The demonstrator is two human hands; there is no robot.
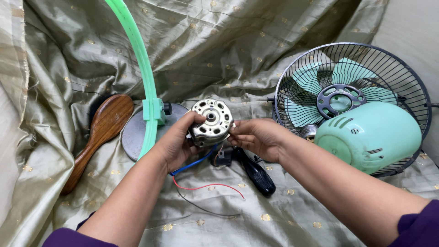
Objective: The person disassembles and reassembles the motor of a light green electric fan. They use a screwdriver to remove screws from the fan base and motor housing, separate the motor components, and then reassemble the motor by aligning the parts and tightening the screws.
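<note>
— Head view: what am I holding?
— I am clasping the fan motor (211, 122) above the cloth (238, 59): left hand (176, 144) closed round it, right hand (256, 137) pinching its edge, steadying it shaft-up for inspection.

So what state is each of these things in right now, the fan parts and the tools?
Motor: held up off the cloth by both hands, shaft toward the camera, wires hanging loose.
Left hand: gripping the motor.
Right hand: fingertips on the motor's edge.
Fan grille: detached, lying on the cloth, blades inside.
Green motor cover: off, resting on the grille.
Screwdriver: lying unused.
Wooden brush: lying unused.
</note>
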